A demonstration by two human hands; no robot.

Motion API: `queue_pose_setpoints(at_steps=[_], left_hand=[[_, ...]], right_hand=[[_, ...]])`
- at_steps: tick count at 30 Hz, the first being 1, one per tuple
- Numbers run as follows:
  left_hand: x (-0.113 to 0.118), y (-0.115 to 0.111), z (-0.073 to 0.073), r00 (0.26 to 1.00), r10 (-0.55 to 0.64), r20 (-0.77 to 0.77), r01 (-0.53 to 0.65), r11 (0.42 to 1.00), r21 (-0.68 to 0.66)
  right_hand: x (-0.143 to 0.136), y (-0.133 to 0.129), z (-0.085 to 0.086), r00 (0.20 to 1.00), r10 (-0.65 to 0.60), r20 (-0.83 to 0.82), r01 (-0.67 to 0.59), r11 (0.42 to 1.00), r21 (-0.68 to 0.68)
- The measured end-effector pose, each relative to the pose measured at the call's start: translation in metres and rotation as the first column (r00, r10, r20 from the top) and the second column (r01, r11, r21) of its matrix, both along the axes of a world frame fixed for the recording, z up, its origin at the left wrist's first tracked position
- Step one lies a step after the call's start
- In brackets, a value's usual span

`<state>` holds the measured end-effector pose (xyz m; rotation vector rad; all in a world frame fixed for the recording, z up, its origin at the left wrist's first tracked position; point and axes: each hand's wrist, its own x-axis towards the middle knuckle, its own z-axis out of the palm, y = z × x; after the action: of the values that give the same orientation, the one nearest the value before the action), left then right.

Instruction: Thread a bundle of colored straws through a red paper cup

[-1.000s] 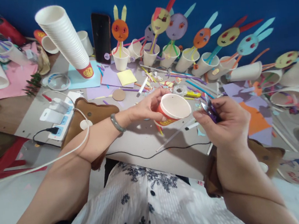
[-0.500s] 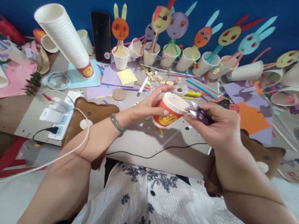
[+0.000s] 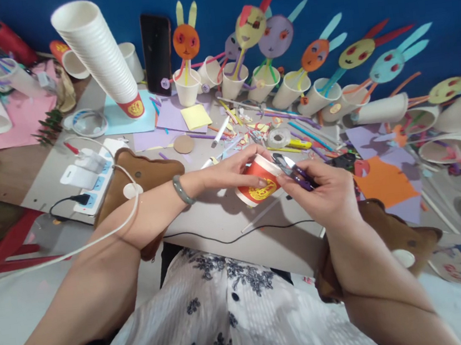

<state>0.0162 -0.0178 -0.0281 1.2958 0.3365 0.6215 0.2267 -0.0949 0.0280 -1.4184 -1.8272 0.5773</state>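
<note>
A red and white paper cup (image 3: 260,183) is tilted in my left hand (image 3: 236,171), thumb across its printed side and fingers around the back. My right hand (image 3: 327,186) is closed on small purple-handled scissors (image 3: 298,172). Their blades are at the cup's rim, pointing up and left. Whether a blade is inside the cup, I cannot tell. Behind my hands lie a roll of clear tape (image 3: 279,137), a yellow cutter (image 3: 299,144) and colored paper scraps.
A tall stack of white cups (image 3: 98,54) stands back left near a phone (image 3: 157,52). Paper rabbit figures in cups line the wall. A power strip (image 3: 97,183) with cables is at the left; a black cord (image 3: 230,242) runs along the front.
My right hand has moved left and brought the scissors up against the cup's rim. The cup has turned, so its opening shows less.
</note>
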Motion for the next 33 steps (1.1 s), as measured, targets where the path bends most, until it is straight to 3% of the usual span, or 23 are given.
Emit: queue_pose_setpoints(at_steps=[5, 10, 16, 21, 25, 33], left_hand=[[0.002, 0.003, -0.005, 1.0, 0.019, -0.014, -0.017, 0.993, 0.119], [0.003, 0.004, -0.007, 0.991, 0.121, -0.059, -0.099, 0.951, 0.294], [0.003, 0.002, -0.011, 0.948, 0.318, -0.024, -0.27, 0.841, 0.469], [0.005, -0.001, -0.016, 0.899, 0.435, 0.046, -0.4, 0.776, 0.488], [0.006, 0.0, -0.019, 0.876, 0.461, 0.141, -0.454, 0.693, 0.56], [0.004, -0.002, -0.024, 0.853, 0.481, 0.203, -0.487, 0.595, 0.639]], right_hand=[[-0.004, -0.001, 0.001, 0.999, 0.031, 0.024, -0.031, 1.0, -0.007], [-0.006, -0.002, -0.003, 0.997, 0.034, 0.074, -0.037, 0.999, 0.037], [-0.006, -0.003, -0.013, 0.996, -0.003, 0.094, -0.01, 0.99, 0.144], [-0.003, -0.002, -0.019, 0.991, -0.062, 0.118, 0.028, 0.963, 0.268], [0.001, 0.0, -0.019, 0.988, -0.059, 0.143, 0.018, 0.962, 0.272], [0.002, -0.002, -0.018, 0.978, 0.052, 0.202, -0.109, 0.953, 0.282]])
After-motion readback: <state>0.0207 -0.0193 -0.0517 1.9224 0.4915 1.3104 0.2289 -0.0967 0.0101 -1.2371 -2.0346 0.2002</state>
